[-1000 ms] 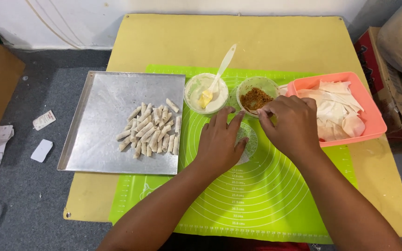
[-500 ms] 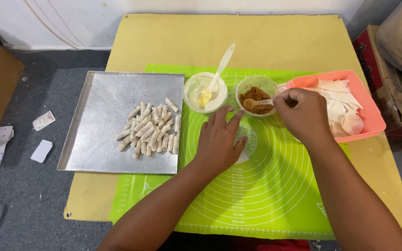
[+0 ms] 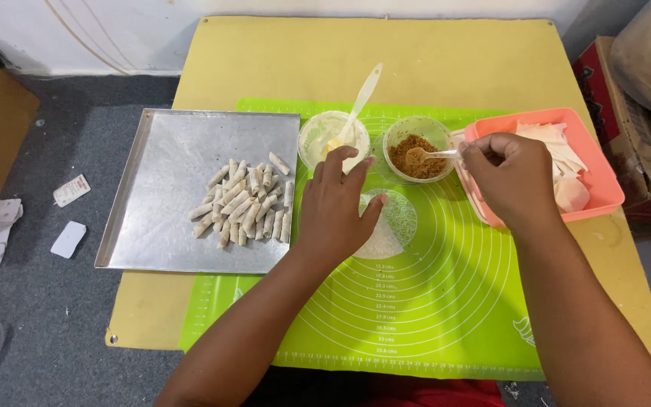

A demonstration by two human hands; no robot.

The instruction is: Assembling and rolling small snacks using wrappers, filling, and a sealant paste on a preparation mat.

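Brown crumbly filling (image 3: 414, 158) heaped on small clear plastic spoon (image 3: 432, 154), pinched by right hand (image 3: 508, 178) above its bowl; left hand (image 3: 334, 211), fingers flat, pins round white wrapper (image 3: 386, 226) on green mat (image 3: 431, 301). Filling step; next calls for steady carry to wrapper.

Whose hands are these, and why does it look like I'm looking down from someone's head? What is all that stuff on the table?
The picture comes from a small camera worn on a person's head, so you see their own two bare hands from above. The left hand lies flat on a round white wrapper on the bright green silicone mat. The right hand holds a small clear plastic spoon with a scoop of the brown crumbly filling, over its clear round bowl. Beside it is a bowl of pale paste with a white spoon. The silver metal tray carries a pile of little rolled pastries. The pink plastic basket holds more white wrappers.
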